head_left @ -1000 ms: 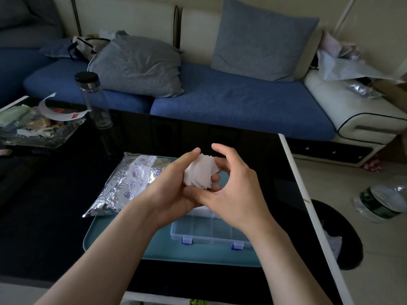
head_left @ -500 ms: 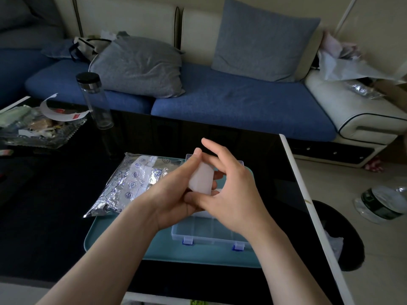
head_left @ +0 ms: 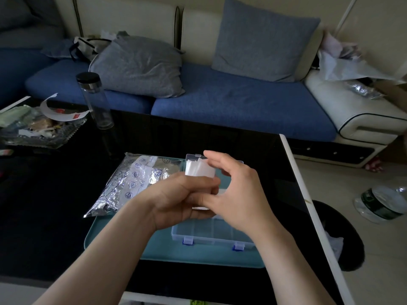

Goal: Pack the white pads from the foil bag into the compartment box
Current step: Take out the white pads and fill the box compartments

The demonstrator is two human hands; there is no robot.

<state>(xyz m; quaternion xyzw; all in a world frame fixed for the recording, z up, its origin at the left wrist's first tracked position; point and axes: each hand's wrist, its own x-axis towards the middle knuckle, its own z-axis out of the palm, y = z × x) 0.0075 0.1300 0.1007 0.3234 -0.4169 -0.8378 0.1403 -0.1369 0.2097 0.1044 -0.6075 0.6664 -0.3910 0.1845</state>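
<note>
My left hand (head_left: 176, 194) grips the squared pads (head_left: 199, 170) alone now; my right hand (head_left: 240, 190) has eased open, ready for the box (head_left: 211, 235).

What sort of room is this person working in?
Most likely a home living room. A blue-cushioned sofa with grey pillows runs along the wall, a glossy black coffee table stands in front of it, and everyday clutter such as a bottle sits on top.

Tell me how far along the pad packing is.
Done: compartment box open on the tray, white pads stacked outside the foil bag. In hand: left hand grips the stack above the box, right hand cupped beside. Left: visible compartments look empty, so all filling.
</note>
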